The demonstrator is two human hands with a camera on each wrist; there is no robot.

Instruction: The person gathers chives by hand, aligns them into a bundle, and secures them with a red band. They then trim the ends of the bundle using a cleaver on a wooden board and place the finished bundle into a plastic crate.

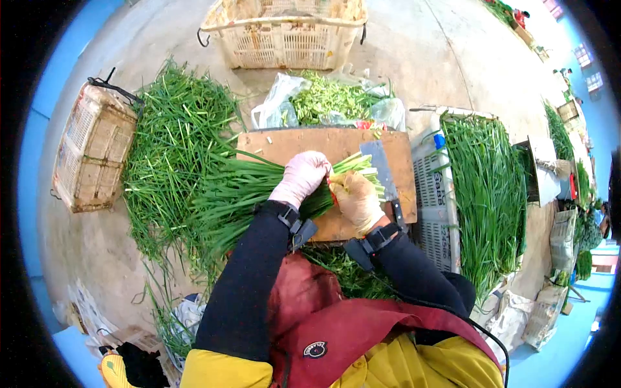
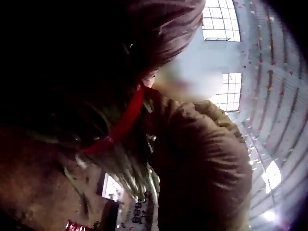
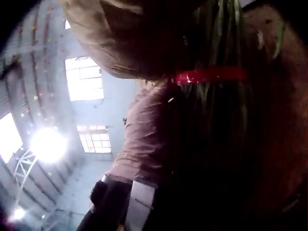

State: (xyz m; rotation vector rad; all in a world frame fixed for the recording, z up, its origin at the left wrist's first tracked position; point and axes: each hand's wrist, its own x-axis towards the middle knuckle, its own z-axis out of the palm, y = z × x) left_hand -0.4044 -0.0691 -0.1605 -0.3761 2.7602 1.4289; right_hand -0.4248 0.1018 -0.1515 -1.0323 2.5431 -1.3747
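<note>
A bundle of garlic chives (image 1: 249, 184) lies across the wooden board (image 1: 272, 143), its pale cut ends pointing right. Around it, near those ends, runs a red band (image 2: 120, 124), which crosses the stalks in the right wrist view too. My gloved left hand (image 1: 303, 176) is over the bundle, fingers curled in and pinching at the band. Close against it, my gloved right hand (image 1: 357, 199) also pinches the band, knuckles up. The fingertips of both hands are mostly hidden. A cleaver (image 1: 380, 169) rests on the board just right of the bundle, its black handle toward me.
Loose chives (image 1: 174, 123) are heaped at the left, by a tipped crate (image 1: 94, 152). Trimmings (image 1: 330, 97) fill a plastic bag behind the board. A crate (image 1: 435, 213) of chives (image 1: 488, 200) stands close on the right. Another crate (image 1: 284, 44) is at the back.
</note>
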